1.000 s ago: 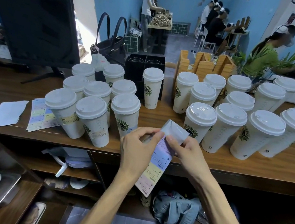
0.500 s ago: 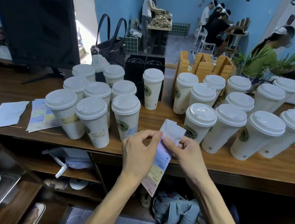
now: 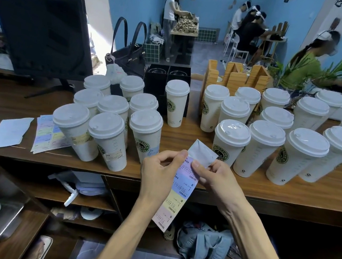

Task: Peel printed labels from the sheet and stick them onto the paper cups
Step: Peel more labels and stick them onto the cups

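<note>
Both hands are close together, low in front of the table edge. The left hand (image 3: 161,170) pinches the top of the label sheet (image 3: 176,196) with thumb & fingers curled on it. The right hand (image 3: 213,176) pinches a white flap (image 3: 202,153) at the top of the same sheet, bent up & back. I can't tell if the flap is a label or the backing. The sheet hangs down from the hands, w/ blue, yellow & pink labels on it.

Just past the hands stand paper cups w/ white lids. The left cup group (image 3: 109,139) sits near the left hand; some of these cups have small labels stuck low on their sides. The right cup group (image 3: 270,147) sits behind the right hand, packed close, no stickers seen on the sides facing us. One lone cup (image 3: 175,103) stands between the 2 groups, farther back.

On the wooden table (image 3: 186,139), left of the cups, lie more label sheets (image 3: 47,134) & a white paper (image 3: 6,133). Farther back: a dark screen (image 3: 42,33), a black bag (image 3: 127,58), a black box (image 3: 167,75) & a wooden holder (image 3: 236,75). Under the table are shelves w/ stuff & a gray backpack (image 3: 204,244). A few people work far back by the blue walls.
</note>
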### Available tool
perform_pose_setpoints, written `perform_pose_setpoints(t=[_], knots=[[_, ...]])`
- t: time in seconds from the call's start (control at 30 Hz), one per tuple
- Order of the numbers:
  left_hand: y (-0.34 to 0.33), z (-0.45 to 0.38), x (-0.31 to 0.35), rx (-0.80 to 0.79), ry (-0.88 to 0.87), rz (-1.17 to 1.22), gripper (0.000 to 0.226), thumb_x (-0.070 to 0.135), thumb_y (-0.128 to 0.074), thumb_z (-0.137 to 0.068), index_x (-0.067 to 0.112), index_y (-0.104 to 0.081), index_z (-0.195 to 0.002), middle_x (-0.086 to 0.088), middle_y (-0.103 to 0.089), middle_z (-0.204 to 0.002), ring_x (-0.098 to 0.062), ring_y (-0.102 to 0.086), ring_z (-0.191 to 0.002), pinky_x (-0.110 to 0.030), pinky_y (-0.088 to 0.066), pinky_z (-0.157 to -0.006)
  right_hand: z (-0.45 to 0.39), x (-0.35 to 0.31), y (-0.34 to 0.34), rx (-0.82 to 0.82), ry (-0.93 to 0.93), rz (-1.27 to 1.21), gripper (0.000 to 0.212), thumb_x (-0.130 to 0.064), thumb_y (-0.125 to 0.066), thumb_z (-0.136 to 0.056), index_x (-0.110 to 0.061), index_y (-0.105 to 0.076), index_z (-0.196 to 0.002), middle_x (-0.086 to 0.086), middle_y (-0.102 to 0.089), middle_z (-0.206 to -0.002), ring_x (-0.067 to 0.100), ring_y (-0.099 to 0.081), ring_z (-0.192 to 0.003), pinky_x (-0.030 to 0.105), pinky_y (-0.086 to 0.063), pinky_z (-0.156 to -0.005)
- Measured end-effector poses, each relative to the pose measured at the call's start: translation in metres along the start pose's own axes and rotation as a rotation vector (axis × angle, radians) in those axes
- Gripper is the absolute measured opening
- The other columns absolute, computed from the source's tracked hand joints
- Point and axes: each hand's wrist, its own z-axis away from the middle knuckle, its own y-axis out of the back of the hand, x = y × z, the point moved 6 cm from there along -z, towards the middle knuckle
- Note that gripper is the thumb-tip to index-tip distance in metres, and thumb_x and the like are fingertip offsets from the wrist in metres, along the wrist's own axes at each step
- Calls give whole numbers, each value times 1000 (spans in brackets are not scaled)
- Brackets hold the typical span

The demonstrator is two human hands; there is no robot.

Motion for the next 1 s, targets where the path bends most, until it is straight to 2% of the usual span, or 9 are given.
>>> perform_pose_setpoints(t=[0.1,0.2,0.4,0.5,0.63,0.7,0.8,1.0], knots=[[-2,2,1,-8,-16,-10,21,32,-69,-97,22,-80,-83,3,-77,-76,-14,-74,-70,-18,-48,-57,0,0,1,1,-6,-16,14,-10,-63,-98,-4,-72,-108,13,-79,-103,21,-76,-97,33,-58,-91],[-1,1,-2,-4,-10,-25,25,36,-66,-99,23,-79,-83,1,-76,-77,-20,-74,-73,-23,-47,-58,0,0,1,-4,-10,-24,15,-8,-62,-99,-3,-72,-109,12,-79,-105,22,-75,-99,32,-59,-92],[-1,0,-2,-28,-10,-37,26,39,-59,-103,26,-80,-94,4,-78,-80,-15,-75,-74,-18,-48,-57,-1,0,5,9,-39,-5,21,-12,-62,-100,3,-71,-112,14,-78,-107,23,-76,-100,24,-59,-82],[0,-1,-3,-46,-55,-48,17,35,-68,-98,24,-80,-103,12,-78,-90,-8,-74,-85,-18,-53,-66,-1,0,6,26,-42,-11,22,-17,-62,-101,2,-73,-107,14,-79,-104,22,-75,-94,27,-56,-80],[3,-2,-3,-19,-105,-120,11,31,-80,-89,26,-81,-98,16,-77,-93,-3,-72,-89,-22,-58,-75,2,-2,7,52,-33,-13,17,-19,-61,-101,-9,-75,-99,8,-80,-97,17,-75,-87,23,-54,-74],[3,-3,-3,7,-125,-142,7,30,-79,-90,27,-81,-95,18,-77,-89,-3,-72,-86,-22,-57,-75,3,-2,5,28,-11,-1,18,-21,-65,-98,-7,-74,-104,9,-80,-101,19,-76,-92,23,-55,-75],[3,-3,-3,43,-166,-159,7,26,-77,-91,26,-82,-96,16,-78,-89,-3,-73,-85,-23,-58,-76,4,-4,2,21,33,34,31,-19,-77,-83,-4,-74,-110,11,-80,-102,24,-77,-94,28,-60,-77],[-3,-1,-4,23,-156,-127,12,22,-72,-95,32,-78,-94,18,-77,-88,-3,-74,-80,-20,-58,-67,0,-3,5,85,54,93,16,-9,-75,-91,-5,-76,-106,11,-80,-96,26,-78,-89,31,-60,-76]])
